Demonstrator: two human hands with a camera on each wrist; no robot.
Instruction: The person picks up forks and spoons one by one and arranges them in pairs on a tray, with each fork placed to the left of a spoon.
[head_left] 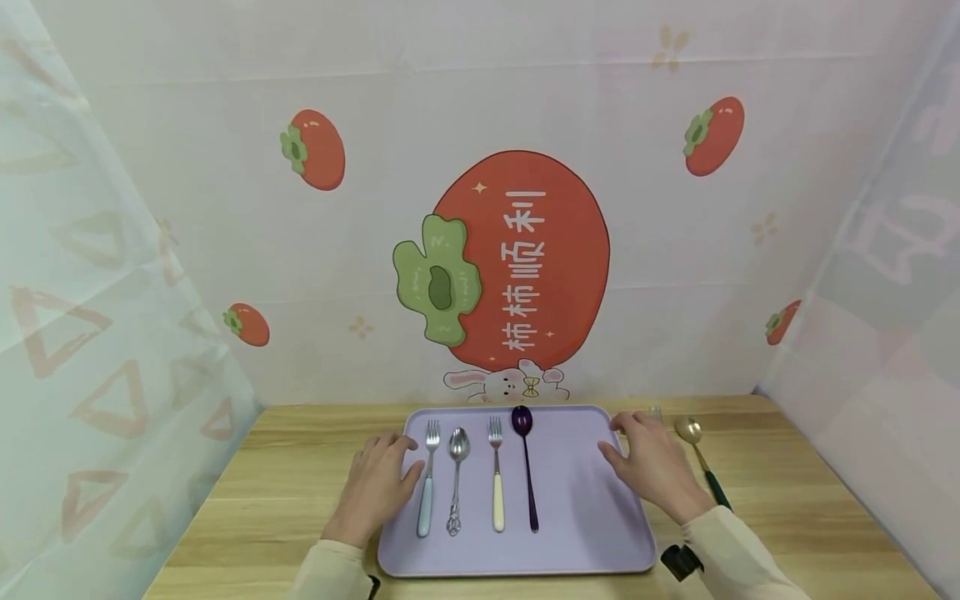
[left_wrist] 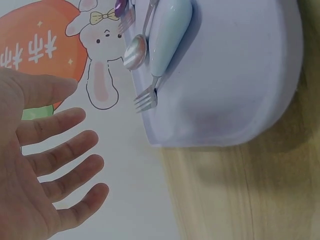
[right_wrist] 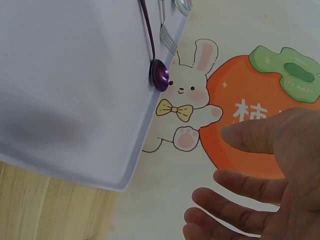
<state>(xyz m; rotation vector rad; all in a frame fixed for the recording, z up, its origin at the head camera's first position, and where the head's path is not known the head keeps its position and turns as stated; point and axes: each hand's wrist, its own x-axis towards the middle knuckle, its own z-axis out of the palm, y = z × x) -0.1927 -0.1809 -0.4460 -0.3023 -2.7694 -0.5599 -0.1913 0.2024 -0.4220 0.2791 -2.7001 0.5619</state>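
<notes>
A lavender tray (head_left: 585, 500) lies on the wooden table with cutlery set out in a row. From left to right there are a fork with a pale blue handle (head_left: 425, 506), a silver spoon with an ornate handle (head_left: 458, 446), a fork with a cream handle (head_left: 498, 502) and a purple spoon (head_left: 522, 421). My left hand (head_left: 378, 483) hovers by the tray's left edge, fingers spread and holding nothing. Over the right edge is my right hand (head_left: 652, 462), its fingers loosely extended and nothing in them. Both palms face the tray in the wrist views.
Right of the tray lies a gold spoon with a dark green handle (head_left: 697, 450). Beside it the tines of another fork (head_left: 656, 413) show, the remainder hidden behind my right hand. A white cloth backdrop (head_left: 360, 250) with persimmon prints stands behind the table.
</notes>
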